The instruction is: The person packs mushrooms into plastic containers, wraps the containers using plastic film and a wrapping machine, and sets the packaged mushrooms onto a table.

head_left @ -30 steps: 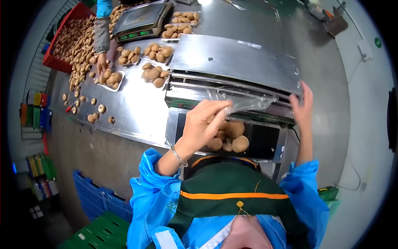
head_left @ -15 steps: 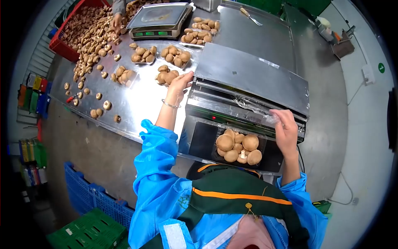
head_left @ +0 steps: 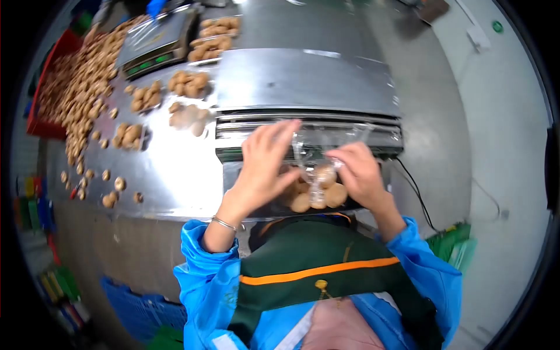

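Observation:
Clear plastic film (head_left: 326,138) stretches from the wrapping machine (head_left: 309,81) toward me, over a tray of brown mushrooms (head_left: 335,195) on the machine's dark front plate. My right hand (head_left: 363,175) pinches the film with thumb and fingertips, above the right part of the tray. On the film's left side, my left hand (head_left: 263,166) is open, its fingers stretched forward and its thumb apart, reaching over the tray's left edge. Part of the mushrooms is hidden behind that hand and under the crumpled film.
More packs of mushrooms (head_left: 189,84) stand on the metal table to the left, beside a scale (head_left: 154,44). Loose mushrooms (head_left: 87,96) spill from a red crate (head_left: 49,84) at the far left. A black cable (head_left: 417,189) hangs at the machine's right.
My left hand has come from the machine's left edge to the tray. My right hand has drawn the film toward me over the mushrooms. The camera view has shifted.

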Action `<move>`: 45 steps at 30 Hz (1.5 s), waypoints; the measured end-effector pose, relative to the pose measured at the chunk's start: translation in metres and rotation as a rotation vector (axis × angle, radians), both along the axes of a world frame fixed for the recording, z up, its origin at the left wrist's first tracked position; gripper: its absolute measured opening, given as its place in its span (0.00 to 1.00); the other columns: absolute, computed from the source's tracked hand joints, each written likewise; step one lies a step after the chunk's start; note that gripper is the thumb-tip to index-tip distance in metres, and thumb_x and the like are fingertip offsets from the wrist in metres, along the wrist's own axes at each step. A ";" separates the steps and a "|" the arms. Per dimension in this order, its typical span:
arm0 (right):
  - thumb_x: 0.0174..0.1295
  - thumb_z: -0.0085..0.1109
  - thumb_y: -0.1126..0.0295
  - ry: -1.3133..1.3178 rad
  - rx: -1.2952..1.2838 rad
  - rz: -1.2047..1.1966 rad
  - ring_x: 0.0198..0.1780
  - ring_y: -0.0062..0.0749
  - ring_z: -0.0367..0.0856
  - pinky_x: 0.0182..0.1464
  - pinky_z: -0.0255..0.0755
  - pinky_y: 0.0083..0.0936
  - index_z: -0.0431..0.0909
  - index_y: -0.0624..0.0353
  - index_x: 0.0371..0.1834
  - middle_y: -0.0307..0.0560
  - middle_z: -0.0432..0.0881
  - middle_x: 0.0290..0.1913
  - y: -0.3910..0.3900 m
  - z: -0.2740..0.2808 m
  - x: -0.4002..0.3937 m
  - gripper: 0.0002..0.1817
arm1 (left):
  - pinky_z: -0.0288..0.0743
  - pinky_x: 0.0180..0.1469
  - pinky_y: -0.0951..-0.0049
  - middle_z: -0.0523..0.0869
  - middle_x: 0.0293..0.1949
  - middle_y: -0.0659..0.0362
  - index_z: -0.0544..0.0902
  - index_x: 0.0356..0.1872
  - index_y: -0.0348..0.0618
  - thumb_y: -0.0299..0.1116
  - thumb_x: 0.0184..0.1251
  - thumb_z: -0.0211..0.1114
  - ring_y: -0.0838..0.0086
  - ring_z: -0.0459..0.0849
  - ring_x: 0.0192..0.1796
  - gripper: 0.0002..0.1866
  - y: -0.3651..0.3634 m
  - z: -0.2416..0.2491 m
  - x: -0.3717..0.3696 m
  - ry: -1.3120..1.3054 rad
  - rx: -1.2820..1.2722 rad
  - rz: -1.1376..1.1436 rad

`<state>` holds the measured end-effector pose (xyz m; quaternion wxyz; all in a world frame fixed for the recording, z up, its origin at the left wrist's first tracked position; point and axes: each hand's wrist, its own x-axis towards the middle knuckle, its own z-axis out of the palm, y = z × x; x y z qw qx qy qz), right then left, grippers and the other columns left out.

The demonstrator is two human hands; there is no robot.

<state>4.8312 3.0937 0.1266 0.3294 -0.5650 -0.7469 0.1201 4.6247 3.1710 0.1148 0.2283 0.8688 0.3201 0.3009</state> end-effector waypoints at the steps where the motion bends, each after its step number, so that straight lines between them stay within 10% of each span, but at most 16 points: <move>1: 0.48 0.52 0.83 0.054 0.015 0.008 0.36 0.40 0.72 0.40 0.67 0.28 0.77 0.62 0.39 0.48 0.74 0.34 0.000 -0.002 0.000 0.14 | 0.56 0.57 0.61 0.72 0.51 0.52 0.64 0.60 0.45 0.28 0.41 0.66 0.59 0.68 0.54 0.38 -0.005 0.004 0.023 0.074 0.081 -0.049; 5: 0.45 0.54 0.82 0.079 0.134 0.033 0.35 0.41 0.71 0.38 0.66 0.30 0.77 0.61 0.39 0.48 0.74 0.34 -0.004 0.004 0.007 0.15 | 0.63 0.41 0.70 0.77 0.29 0.62 0.79 0.37 0.44 0.28 0.46 0.61 0.68 0.74 0.35 0.13 0.006 -0.005 0.059 -0.067 0.169 -0.231; 11: 0.46 0.57 0.82 0.242 -0.048 0.132 0.40 0.42 0.73 0.44 0.67 0.32 0.76 0.62 0.40 0.48 0.75 0.37 -0.060 -0.015 0.004 0.15 | 0.62 0.38 0.72 0.75 0.28 0.62 0.80 0.37 0.45 0.29 0.41 0.64 0.70 0.73 0.33 0.16 -0.040 -0.020 0.045 -0.007 0.091 -0.298; 14: 0.52 0.54 0.79 0.235 -0.076 -0.369 0.45 0.38 0.73 0.48 0.67 0.29 0.72 0.62 0.45 0.51 0.73 0.47 -0.103 -0.064 0.025 0.15 | 0.66 0.34 0.70 0.78 0.28 0.59 0.81 0.37 0.42 0.26 0.49 0.63 0.66 0.74 0.31 0.11 -0.034 -0.031 0.043 -0.134 0.033 -0.157; 17: 0.62 0.48 0.72 1.059 -0.607 -0.626 0.41 0.28 0.74 0.42 0.72 0.24 0.65 0.64 0.52 0.50 0.70 0.51 -0.128 -0.113 0.028 0.16 | 0.70 0.37 0.71 0.81 0.31 0.55 0.82 0.35 0.39 0.26 0.58 0.58 0.64 0.77 0.32 0.06 -0.037 -0.002 0.050 -0.227 -0.295 -0.007; 21: 0.63 0.44 0.73 1.203 -0.745 -0.455 0.36 0.30 0.78 0.34 0.77 0.24 0.62 0.65 0.52 0.51 0.70 0.46 -0.113 -0.114 0.014 0.15 | 0.70 0.38 0.72 0.81 0.30 0.55 0.80 0.37 0.37 0.28 0.61 0.55 0.65 0.76 0.34 0.08 -0.037 -0.005 0.051 -0.211 -0.259 -0.013; 32: 0.54 0.44 0.81 1.343 -0.588 -0.569 0.32 0.43 0.81 0.30 0.81 0.29 0.59 0.63 0.38 0.56 0.74 0.38 -0.133 -0.104 0.030 0.10 | 0.71 0.33 0.70 0.81 0.30 0.54 0.80 0.37 0.39 0.26 0.59 0.57 0.64 0.77 0.29 0.07 -0.047 -0.027 0.046 -0.401 -0.518 0.095; 35: 0.55 0.45 0.78 1.251 -0.653 -0.716 0.35 0.40 0.81 0.33 0.80 0.32 0.61 0.63 0.38 0.54 0.74 0.39 -0.179 -0.091 0.069 0.08 | 0.70 0.33 0.68 0.81 0.30 0.55 0.80 0.36 0.41 0.25 0.57 0.57 0.63 0.76 0.29 0.07 -0.057 -0.056 0.043 -0.147 -0.102 0.029; 45: 0.59 0.45 0.77 1.315 -0.285 -0.953 0.31 0.32 0.81 0.27 0.80 0.23 0.64 0.61 0.39 0.49 0.76 0.35 -0.226 -0.021 0.120 0.06 | 0.60 0.40 0.66 0.72 0.29 0.64 0.80 0.41 0.55 0.29 0.46 0.60 0.70 0.70 0.36 0.16 -0.084 -0.126 0.053 0.099 0.084 0.005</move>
